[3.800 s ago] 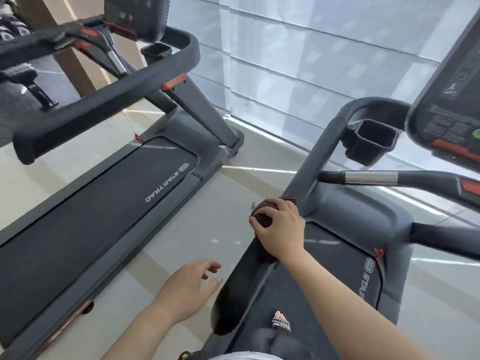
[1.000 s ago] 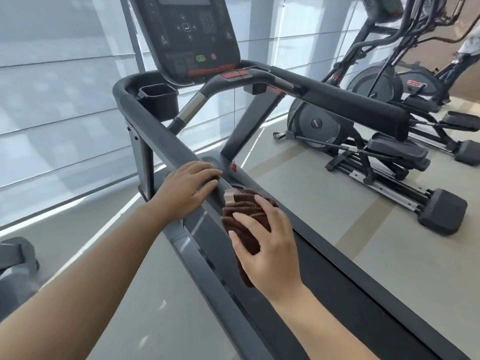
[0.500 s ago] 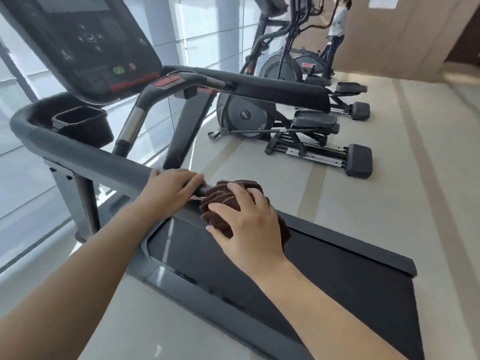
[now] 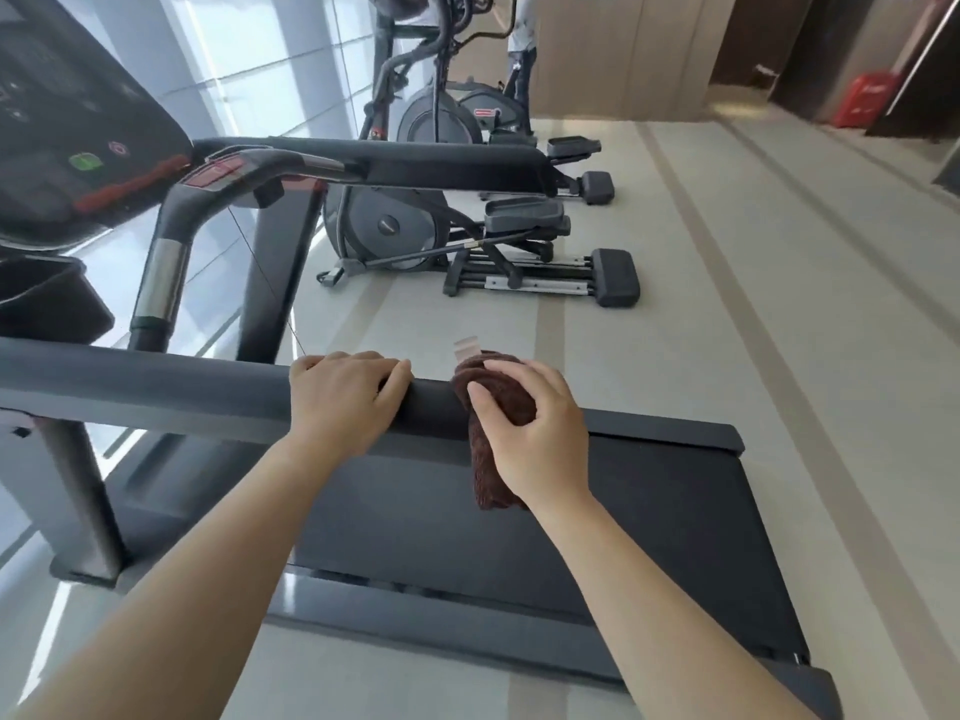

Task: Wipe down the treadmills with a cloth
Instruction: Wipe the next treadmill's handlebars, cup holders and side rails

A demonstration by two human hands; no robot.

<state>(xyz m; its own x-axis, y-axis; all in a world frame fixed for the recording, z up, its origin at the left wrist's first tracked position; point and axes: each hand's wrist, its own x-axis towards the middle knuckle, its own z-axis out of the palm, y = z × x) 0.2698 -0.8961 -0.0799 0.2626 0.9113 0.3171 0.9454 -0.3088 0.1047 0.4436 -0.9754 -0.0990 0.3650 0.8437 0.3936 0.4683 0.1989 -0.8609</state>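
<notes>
A dark brown cloth (image 4: 491, 475) is held wrapped over the end of the treadmill's near handrail (image 4: 156, 392), with part of it hanging toward 6 o'clock in front of the belt (image 4: 675, 511). It is gripped by the right hand (image 4: 524, 433), whose fingers and thumb are curled round it. The left hand (image 4: 343, 402) is set on the handrail just beside the cloth, at its 9 o'clock, with the fingers folded over the top of the rail. The console (image 4: 67, 122) is seen at 10 o'clock, with a cup holder (image 4: 47, 298) below it. Two elliptical trainers (image 4: 395, 220) are seen at 12 o'clock, with a person (image 4: 522, 39) standing behind them
</notes>
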